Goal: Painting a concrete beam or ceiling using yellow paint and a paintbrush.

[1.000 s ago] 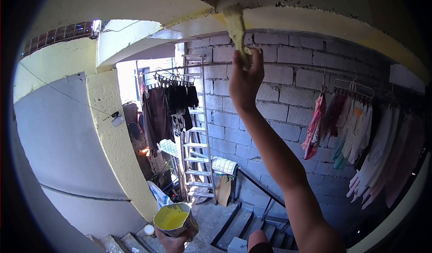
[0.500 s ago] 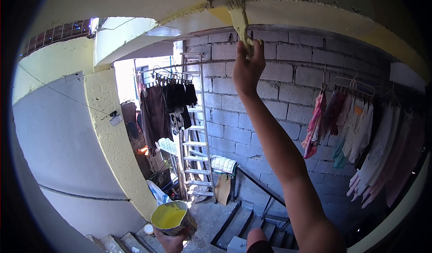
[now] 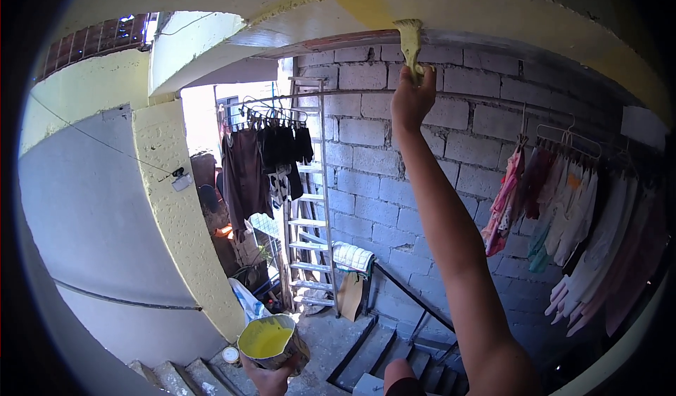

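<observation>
My right hand (image 3: 414, 100) is raised high, its fingers wrapped round the handle of a paintbrush (image 3: 410, 44) coated in pale yellow. The bristles touch the face of an overhead concrete beam (image 3: 486, 17). Just left of the brush, a patch of stronger yellow paint (image 3: 366, 9) marks the beam. Down at the lower edge, my left hand (image 3: 271, 378) grips a paint bucket (image 3: 298, 352) by its side and underside. Yellow paint (image 3: 266, 340) shows inside it.
An aluminium ladder (image 3: 310, 244) leans by the grey block wall (image 3: 422, 156). Dark clothes (image 3: 246, 164) hang at left, pale and pink laundry (image 3: 563, 206) at right. Stairs with a dark handrail (image 3: 412, 295) drop away below; more steps (image 3: 176, 378) lie lower left. A small white container (image 3: 231, 355) stands near the bucket.
The brush in my right hand has moved right and down along the beam, away from its upper edge. More of the yellow patch shows. The bucket stays in my left hand.
</observation>
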`<state>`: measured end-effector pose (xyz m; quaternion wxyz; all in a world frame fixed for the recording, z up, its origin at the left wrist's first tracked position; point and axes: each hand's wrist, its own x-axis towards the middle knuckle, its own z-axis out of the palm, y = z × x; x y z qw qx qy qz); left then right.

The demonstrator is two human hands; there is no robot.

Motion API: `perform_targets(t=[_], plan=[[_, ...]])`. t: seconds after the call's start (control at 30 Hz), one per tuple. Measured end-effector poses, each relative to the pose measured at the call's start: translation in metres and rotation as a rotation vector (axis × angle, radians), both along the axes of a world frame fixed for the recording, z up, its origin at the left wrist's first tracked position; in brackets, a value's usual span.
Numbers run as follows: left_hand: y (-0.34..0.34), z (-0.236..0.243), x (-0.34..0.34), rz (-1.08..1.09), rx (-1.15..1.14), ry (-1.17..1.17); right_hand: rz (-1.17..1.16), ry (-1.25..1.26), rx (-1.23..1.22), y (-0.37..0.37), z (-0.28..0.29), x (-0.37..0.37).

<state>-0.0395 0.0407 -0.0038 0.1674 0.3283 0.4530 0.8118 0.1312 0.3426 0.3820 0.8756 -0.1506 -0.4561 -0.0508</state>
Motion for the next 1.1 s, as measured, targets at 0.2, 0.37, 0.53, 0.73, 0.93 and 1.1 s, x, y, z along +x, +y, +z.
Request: perform_targets(t=[0.2, 0.37, 0.53, 0.73, 0.93, 1.1], plan=[[-0.002, -0.002, -0.002, -0.019, 0.005, 0.002, -0.030, 0.006, -0.145, 0.013, -0.003, 0.008], [-0.007, -0.005, -0.002, -0.027, -0.016, 0.016, -0.066, 0.003, -0.239, 0.015, -0.013, 0.013], [-0.026, 0.027, 0.012, -0.044, -0.060, 0.021, 0.079, -0.371, -0.329, -0.040, -0.064, 0.029], [-0.036, 0.013, 0.012, 0.065, -0.084, 0.487, 0.458, -1.099, -0.609, -0.194, -0.151, 0.088], [-0.039, 0.005, 0.027, 0.073, 0.080, 0.694, 0.551, -1.443, -0.761, -0.271, -0.172, 0.097], [-0.053, -0.009, 0.039, 0.079, 0.095, 0.754, 0.535, -1.600, -0.859, -0.292, -0.193, 0.088]])
